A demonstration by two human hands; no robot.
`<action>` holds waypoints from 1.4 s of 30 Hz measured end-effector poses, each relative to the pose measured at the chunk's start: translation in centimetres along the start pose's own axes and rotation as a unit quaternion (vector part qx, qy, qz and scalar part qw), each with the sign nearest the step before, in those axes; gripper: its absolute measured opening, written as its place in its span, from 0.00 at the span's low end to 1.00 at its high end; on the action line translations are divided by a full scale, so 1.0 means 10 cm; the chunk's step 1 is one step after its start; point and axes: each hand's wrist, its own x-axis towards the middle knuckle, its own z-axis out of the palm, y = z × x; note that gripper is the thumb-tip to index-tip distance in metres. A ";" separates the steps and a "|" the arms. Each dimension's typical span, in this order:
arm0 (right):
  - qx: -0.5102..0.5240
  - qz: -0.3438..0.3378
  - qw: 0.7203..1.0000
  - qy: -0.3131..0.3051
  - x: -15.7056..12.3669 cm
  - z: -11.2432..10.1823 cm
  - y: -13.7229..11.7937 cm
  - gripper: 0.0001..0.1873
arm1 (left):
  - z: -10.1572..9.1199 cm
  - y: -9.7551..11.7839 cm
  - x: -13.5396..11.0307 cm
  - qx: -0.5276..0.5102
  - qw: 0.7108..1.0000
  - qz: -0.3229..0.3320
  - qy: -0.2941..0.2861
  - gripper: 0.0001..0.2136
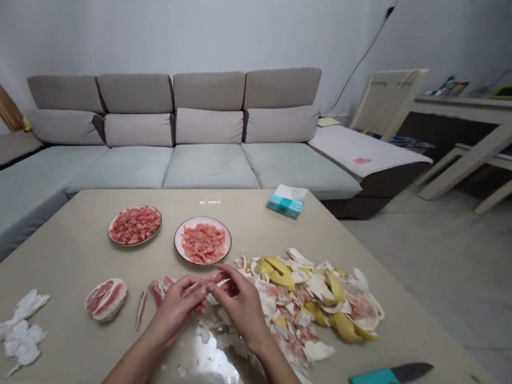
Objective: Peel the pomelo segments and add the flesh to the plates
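Observation:
My left hand [183, 303] is closed on a pinkish-red pomelo segment [207, 279], mostly hidden by the fingers. Fingers of my right hand [237, 299] pinch at the same piece from the right, so the two hands meet just in front of the near plate. Left of my hands lie loose pomelo segments [156, 289], a single thin segment [141, 310] and a peeled chunk of pomelo [106, 299] with white pith. Beyond them, one white plate [223, 226] holds pink pulp pieces, and another plate [112, 236] farther left is heaped fuller.
Yellow and white pomelo peels [317, 302] are piled to the right. A knife with a teal handle [374, 380] lies near the front right edge. Crumpled white tissues [22, 332] rest at far left, a tissue box [287, 202] at back right. Behind the table [67, 238] stands a sofa [211, 166].

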 end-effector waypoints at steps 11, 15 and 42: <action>0.080 0.081 0.992 -0.050 0.05 -0.02 0.05 0.16 | -0.21 -0.06 -0.03 -0.050 0.995 -0.085 -0.016 0.15; 0.076 0.074 0.993 -0.059 0.37 0.04 0.09 0.18 | -0.26 -0.05 -0.03 -0.056 0.996 -0.072 -0.014 0.14; 0.277 0.195 0.915 -0.217 0.29 0.22 0.07 0.15 | -0.40 0.05 -0.02 -0.094 0.995 -0.015 0.003 0.16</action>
